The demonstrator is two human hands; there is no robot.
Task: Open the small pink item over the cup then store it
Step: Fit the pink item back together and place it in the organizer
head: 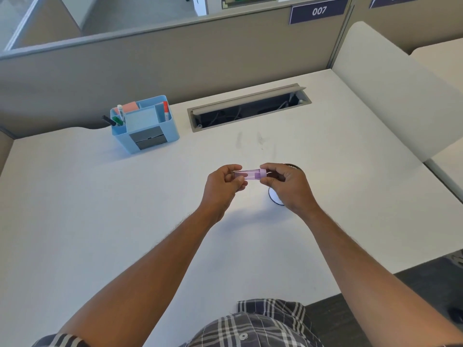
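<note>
Frame centre: left hand (pixel 223 182) and right hand (pixel 288 186) each pinched one end of a small translucent pink cylindrical tube (pixel 249 174) above the white worktop (pixel 100 209), beside a white cup (pixel 275 197).

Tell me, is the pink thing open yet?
Not yet, it seems. Done: both hands, left and right, have the pink tube lifted off the desk, held sideways. In hand: the right fingers pinch its cap, which looks still on. The cup sits mostly hidden under the right hand. Left: open it over the cup, then store it, perhaps in the blue organizer.
</note>
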